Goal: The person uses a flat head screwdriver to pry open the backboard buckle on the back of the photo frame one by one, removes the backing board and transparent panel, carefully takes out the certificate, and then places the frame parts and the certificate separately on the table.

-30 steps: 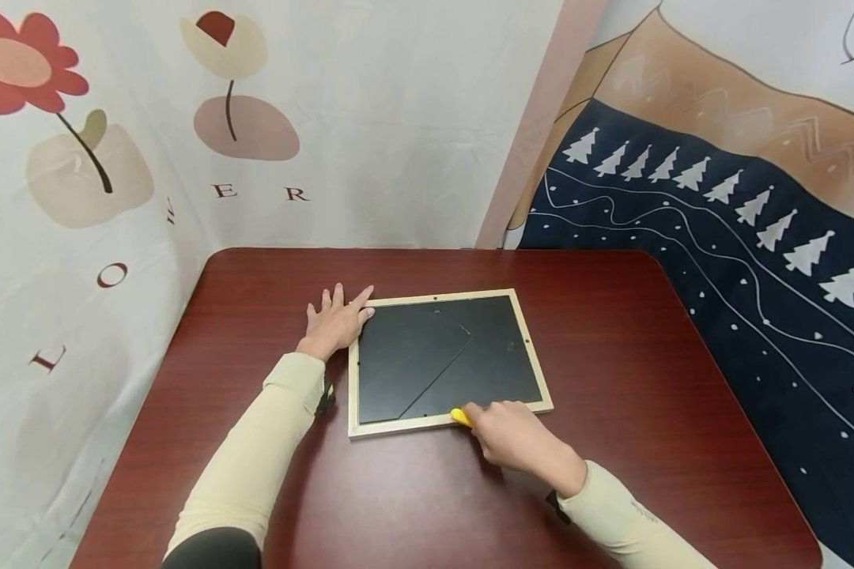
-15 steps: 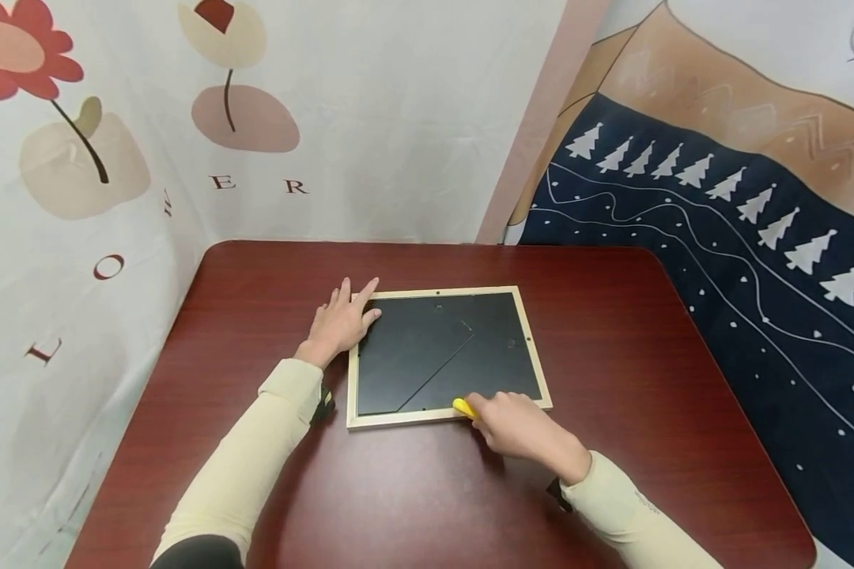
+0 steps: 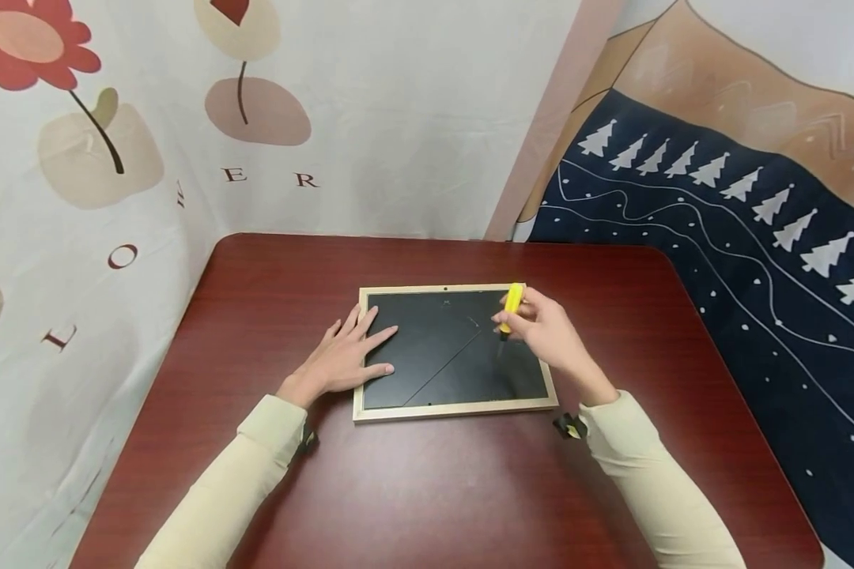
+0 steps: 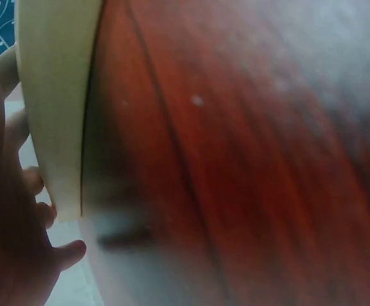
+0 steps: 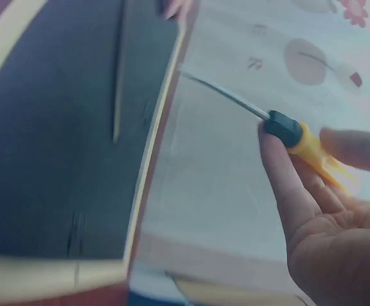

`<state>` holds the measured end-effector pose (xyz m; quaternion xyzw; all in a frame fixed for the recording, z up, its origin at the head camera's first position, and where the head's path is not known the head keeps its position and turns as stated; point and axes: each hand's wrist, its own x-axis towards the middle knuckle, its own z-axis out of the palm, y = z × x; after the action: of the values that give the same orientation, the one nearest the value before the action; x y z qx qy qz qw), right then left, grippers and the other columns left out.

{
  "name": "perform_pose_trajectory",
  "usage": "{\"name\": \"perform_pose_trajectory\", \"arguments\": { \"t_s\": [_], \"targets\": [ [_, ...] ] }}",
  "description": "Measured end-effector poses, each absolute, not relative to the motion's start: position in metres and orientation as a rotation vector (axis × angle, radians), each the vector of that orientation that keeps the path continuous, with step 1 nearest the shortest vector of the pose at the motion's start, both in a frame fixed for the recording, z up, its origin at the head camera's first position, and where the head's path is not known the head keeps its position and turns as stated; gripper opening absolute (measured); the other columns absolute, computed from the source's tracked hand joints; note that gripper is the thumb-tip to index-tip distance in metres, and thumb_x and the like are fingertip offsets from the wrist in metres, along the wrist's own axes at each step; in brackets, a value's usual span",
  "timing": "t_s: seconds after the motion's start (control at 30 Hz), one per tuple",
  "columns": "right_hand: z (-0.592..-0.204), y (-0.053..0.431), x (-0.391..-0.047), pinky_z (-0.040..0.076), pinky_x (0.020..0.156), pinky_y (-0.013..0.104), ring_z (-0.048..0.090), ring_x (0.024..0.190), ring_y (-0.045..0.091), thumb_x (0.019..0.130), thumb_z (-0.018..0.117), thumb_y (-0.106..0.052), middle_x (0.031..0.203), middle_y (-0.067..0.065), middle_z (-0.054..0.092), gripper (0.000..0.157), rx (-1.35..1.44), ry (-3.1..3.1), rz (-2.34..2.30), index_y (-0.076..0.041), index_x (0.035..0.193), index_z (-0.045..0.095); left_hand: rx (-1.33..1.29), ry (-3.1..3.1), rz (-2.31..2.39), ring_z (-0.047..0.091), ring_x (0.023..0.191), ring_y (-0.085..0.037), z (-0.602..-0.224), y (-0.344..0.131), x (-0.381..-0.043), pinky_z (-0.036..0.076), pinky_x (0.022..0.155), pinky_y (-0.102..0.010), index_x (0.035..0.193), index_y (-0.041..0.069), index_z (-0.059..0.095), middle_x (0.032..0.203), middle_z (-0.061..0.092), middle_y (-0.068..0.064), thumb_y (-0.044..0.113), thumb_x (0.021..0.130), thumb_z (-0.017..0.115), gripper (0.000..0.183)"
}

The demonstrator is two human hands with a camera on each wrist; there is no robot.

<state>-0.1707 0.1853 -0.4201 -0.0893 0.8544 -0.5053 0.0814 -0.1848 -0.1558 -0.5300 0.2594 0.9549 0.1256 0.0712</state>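
One yellow screwdriver [image 3: 514,299], grasped in the right hand [image 3: 551,336], points down over the wooden frame's [image 3: 455,410] right half — the left hand [image 3: 341,356], fingers spread, resting on its left side — apparently tool positioning, the next move calling for careful aim.

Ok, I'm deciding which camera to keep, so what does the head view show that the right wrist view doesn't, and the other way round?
Only the head view: both pale sleeves, the white trees and the whole left hand, spread across the left border of the frame.
Only the right wrist view: the palm side of the right hand and a clear metal shaft, just a faint streak from the head.
Both: the yellow-handled screwdriver in that hand, the frame's black panel and the flower-print hanging.
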Motion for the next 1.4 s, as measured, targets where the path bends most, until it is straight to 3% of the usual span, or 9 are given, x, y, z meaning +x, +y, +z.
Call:
{"name": "perform_pose_trajectory", "arguments": {
  "t_s": [0.43,0.83,1.1,1.4],
  "targets": [
    [-0.473,0.116,-0.182,0.058,0.078,0.035,0.07,0.089,0.021,0.095,0.062,-0.01,0.101,0.014,0.071,0.034,-0.232,2.21,-1.574,0.006,0.123,0.05,0.716,2.839,0.272,-0.007,0.15,-0.033,-0.531,-0.153,-0.186,0.016,0.113,-0.065,0.155,0.036,0.022,0.165,0.004,-0.007,0.07,0.092,0.039,0.074],
    [-0.493,0.1,-0.193,0.059,0.072,0.033,0.071,0.083,0.018,0.096,0.061,-0.011,0.092,0.011,0.072,0.023,-0.226,2.129,-1.453,0.001,0.114,0.056,0.657,2.804,0.261,-0.01,0.15,-0.032,-0.528,-0.15,-0.188,0.015,0.113,-0.066,0.156,0.038,0.017,0.165,0.0,-0.005,0.072,0.092,0.037,0.075],
    [-0.493,0.099,-0.196,0.059,0.069,0.033,0.071,0.083,0.019,0.096,0.06,-0.009,0.092,0.012,0.072,0.016,-0.274,2.112,-1.404,0.0,0.108,0.057,0.639,2.782,0.262,-0.013,0.15,-0.03,-0.525,-0.149,-0.187,0.013,0.112,-0.068,0.156,0.039,0.014,0.165,-0.003,-0.004,0.069,0.093,0.037,0.073],
    [-0.475,0.096,-0.172,0.059,0.069,0.032,0.07,0.08,0.016,0.096,0.062,-0.012,0.09,0.005,0.072,0.021,-0.414,2.324,-1.285,0.0,0.113,0.057,0.606,2.786,0.244,-0.013,0.15,-0.03,-0.527,-0.146,-0.188,0.012,0.111,-0.069,0.156,0.039,0.012,0.165,-0.005,-0.003,0.07,0.093,0.034,0.073]
  ]
}}
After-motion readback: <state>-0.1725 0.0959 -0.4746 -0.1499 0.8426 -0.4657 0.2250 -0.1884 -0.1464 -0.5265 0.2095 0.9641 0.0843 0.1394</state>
